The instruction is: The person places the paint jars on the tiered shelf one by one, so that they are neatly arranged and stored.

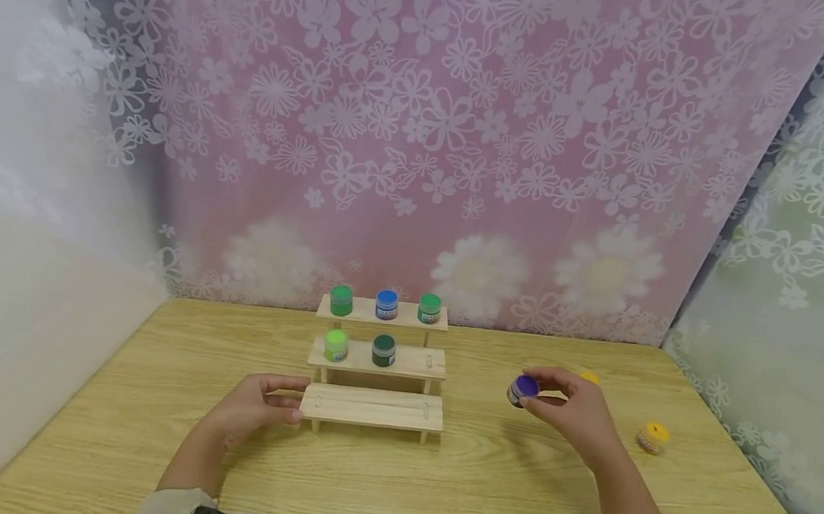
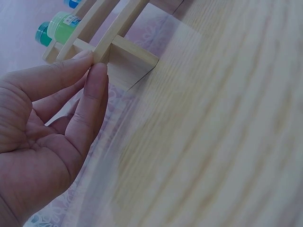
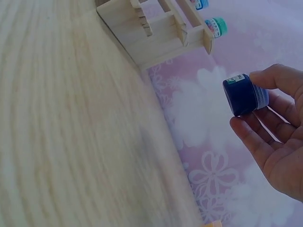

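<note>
A three-step wooden display rack (image 1: 373,408) stands on the table, its steps rising toward the back. My left hand (image 1: 256,408) pinches the left end of its lowest step between thumb and fingers, seen closely in the left wrist view (image 2: 61,109). My right hand (image 1: 572,412) grips a small paint jar (image 1: 523,390) with a purple lid, held above the table right of the rack. In the right wrist view the jar (image 3: 241,97) looks dark blue and lies tilted between thumb and fingers. The bottom step holds no jars.
The top step carries a green jar (image 1: 341,301), a blue jar (image 1: 387,305) and another green jar (image 1: 430,309). On the middle step are a light green jar (image 1: 335,346) and a dark green jar (image 1: 384,351). Right of my hand sits a yellow-lidded jar (image 1: 653,437); another yellow lid (image 1: 590,378) shows behind it.
</note>
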Available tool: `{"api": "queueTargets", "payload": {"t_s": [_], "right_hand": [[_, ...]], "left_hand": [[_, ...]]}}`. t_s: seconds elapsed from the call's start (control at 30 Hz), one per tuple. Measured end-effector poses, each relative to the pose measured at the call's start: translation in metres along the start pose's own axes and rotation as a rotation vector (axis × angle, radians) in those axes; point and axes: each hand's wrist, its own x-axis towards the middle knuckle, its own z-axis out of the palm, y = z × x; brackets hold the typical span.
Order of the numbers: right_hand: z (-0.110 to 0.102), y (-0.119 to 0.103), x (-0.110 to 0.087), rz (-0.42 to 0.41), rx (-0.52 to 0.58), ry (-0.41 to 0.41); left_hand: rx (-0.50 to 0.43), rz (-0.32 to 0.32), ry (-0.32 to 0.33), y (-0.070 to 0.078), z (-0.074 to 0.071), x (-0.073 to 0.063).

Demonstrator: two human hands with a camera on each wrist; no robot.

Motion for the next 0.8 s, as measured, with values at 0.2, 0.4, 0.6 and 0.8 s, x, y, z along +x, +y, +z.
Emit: {"api": "queueTargets", "payload": {"t_s": [0.2, 0.4, 0.6, 0.8], "right_hand": [[0.005, -0.011, 0.008, -0.012, -0.007, -0.020], [0.008, -0.021, 0.015, -0.028, 0.011, -0.050], [0.013, -0.028, 0.023, -0.042, 0.003, -0.078], [0.022, -0.034, 0.034, -0.065, 0.004, -0.092]], "left_hand": [[0.000, 0.006, -0.012, -0.002, -0.001, 0.000], [0.000, 0.005, -0.009, -0.003, -0.001, 0.000], [0.015, 0.018, 0.000, -0.002, 0.000, 0.000], [0.010, 0.009, 0.009, -0.002, 0.000, 0.000]]}}
